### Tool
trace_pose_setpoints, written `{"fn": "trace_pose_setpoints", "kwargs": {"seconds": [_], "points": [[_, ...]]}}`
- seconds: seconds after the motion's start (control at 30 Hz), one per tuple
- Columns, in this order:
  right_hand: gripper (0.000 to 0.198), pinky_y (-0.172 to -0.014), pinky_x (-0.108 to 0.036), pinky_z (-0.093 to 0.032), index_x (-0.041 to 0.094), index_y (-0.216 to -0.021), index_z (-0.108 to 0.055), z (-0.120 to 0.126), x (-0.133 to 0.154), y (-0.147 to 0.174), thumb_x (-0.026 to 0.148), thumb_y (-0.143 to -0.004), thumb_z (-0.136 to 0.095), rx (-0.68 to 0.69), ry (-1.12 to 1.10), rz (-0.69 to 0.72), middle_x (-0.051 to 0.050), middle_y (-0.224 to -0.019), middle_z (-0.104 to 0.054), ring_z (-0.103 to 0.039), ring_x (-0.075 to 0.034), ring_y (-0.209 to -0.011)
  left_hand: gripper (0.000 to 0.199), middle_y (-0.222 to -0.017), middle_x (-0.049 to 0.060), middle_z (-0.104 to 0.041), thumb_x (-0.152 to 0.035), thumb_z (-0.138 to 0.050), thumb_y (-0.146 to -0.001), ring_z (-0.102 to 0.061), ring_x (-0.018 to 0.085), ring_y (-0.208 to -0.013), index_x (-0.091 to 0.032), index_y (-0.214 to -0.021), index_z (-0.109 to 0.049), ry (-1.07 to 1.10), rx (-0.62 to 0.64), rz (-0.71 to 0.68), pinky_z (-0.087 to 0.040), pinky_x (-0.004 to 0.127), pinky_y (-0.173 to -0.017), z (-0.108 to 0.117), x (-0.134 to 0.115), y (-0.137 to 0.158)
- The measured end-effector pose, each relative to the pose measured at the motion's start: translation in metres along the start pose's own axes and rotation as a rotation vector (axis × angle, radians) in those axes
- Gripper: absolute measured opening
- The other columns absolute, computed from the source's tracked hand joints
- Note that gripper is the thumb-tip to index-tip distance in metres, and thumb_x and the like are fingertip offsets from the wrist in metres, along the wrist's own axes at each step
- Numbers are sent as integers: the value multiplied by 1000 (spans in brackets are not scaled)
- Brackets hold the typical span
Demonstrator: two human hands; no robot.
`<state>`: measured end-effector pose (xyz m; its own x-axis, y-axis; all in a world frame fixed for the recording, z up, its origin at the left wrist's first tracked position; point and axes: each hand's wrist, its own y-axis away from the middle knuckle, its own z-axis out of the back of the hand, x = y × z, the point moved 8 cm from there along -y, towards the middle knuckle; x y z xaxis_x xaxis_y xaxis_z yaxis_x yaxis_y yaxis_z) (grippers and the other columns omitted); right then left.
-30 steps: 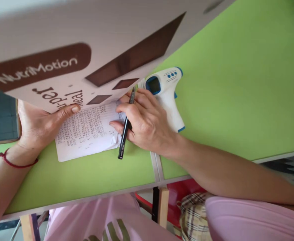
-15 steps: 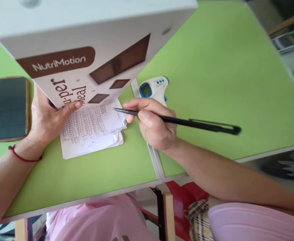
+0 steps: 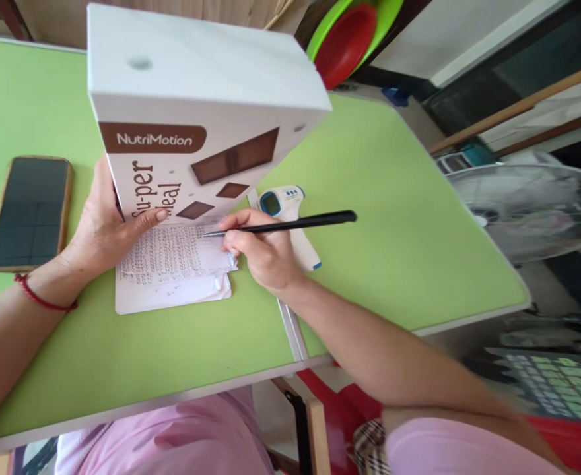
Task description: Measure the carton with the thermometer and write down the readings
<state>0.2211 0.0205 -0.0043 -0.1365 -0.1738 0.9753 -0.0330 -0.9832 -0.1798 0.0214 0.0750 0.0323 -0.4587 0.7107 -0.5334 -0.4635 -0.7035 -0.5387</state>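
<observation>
The right hand (image 3: pixel 265 254) has its fingers pinched around a black pen (image 3: pixel 280 226), tip resting on the upper right part of a small notebook (image 3: pixel 171 267) that's full of tiny handwriting. The pen lies pretty flat, its back end pointing off to the right over the green tabletop (image 3: pixel 394 218). The notebook sits open on the tabletop right in front of the person, lower page mostly blank and a bit crumpled at the right corner.

The left hand (image 3: pixel 105 227) is at the notebook's left edge, thumb stretched across the base of a white NutriMotion box (image 3: pixel 196 112) that stands upright just behind the notebook. The fingers go behind the box, so can't really tell how tightly they grip it. There's a red string bracelet (image 3: pixel 43 300) on that wrist.

A white and blue infrared thermometer (image 3: pixel 285 204) lies just behind the right hand, partly hidden by it. A phone (image 3: pixel 30 211) with a dark screen lies flat to the left of the left hand, near but not touching. Off the tabletop on the right there's a fan (image 3: pixel 533 208), and red and green bowls (image 3: pixel 350 33) are stacked at the top.
</observation>
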Motion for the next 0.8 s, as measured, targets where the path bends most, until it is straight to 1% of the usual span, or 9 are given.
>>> {"fn": "trace_pose_setpoints", "kwargs": {"seconds": [0.1,0.2,0.3,0.37,0.47,0.57,0.63,0.73,0.8], "points": [[5,-42,-20,-35,18,-76,-60,-2,9,6,22,-73,-61,-8,121,108,5,-58,-55,-44,-6,-47,42,-122,7,-60,-57,-62,-89,-50,30,-131,-23,-114,-57,71,-26,72,-47,52,-108,2,4,0],[8,-40,-19,-32,19,-79,-58,-3,13,9,20,-72,-62,-9,153,167,5,-60,-55,-42,-5,-45,44,-121,5,-60,-56,-64,-88,-52,30,-127,-26,-118,-56,55,-32,116,-44,53,-110,3,6,0],[9,-41,-20,-33,20,-79,-55,1,11,8,20,-73,-61,-46,156,175,6,-61,-54,-42,-6,-45,40,-119,4,-60,-52,-66,-87,-54,30,-125,-26,-116,-57,51,-6,126,-45,52,-108,1,7,0],[7,-43,-20,-35,20,-76,-54,4,11,7,19,-73,-61,-81,214,199,5,-61,-54,-43,-6,-47,40,-118,4,-60,-51,-68,-86,-54,30,-124,-25,-115,-57,59,0,112,-45,50,-108,1,6,-1],[8,-46,-21,-38,20,-71,-54,4,16,8,18,-75,-61,-105,314,280,5,-60,-54,-45,-7,-50,46,-117,6,-59,-51,-71,-83,-55,30,-121,-23,-116,-55,60,-13,96,-48,48,-106,2,5,-2],[9,-49,-22,-38,20,-69,-55,2,20,9,19,-76,-60,-106,354,347,5,-59,-54,-45,-8,-52,51,-117,7,-57,-51,-74,-80,-56,29,-118,-22,-117,-53,66,-30,117,-51,46,-101,3,7,-2],[9,-50,-23,-39,20,-70,-55,2,19,9,20,-77,-60,-116,376,342,5,-60,-54,-46,-8,-53,56,-116,9,-56,-48,-78,-75,-54,31,-120,-20,-116,-52,58,-33,151,-50,48,-103,2,9,-1],[10,-51,-24,-40,21,-70,-55,3,17,9,23,-79,-60,-120,399,291,3,-62,-56,-47,-9,-55,65,-121,9,-53,-41,-85,-63,-48,35,-127,-21,-115,-50,29,-31,168,-43,52,-112,0,9,0],[10,-51,-24,-40,21,-71,-56,2,15,9,24,-79,-61,-104,391,262,3,-62,-56,-47,-10,-55,64,-126,8,-50,-37,-85,-62,-44,35,-131,-23,-114,-50,16,-31,159,-38,50,-117,-1,8,1]]}}
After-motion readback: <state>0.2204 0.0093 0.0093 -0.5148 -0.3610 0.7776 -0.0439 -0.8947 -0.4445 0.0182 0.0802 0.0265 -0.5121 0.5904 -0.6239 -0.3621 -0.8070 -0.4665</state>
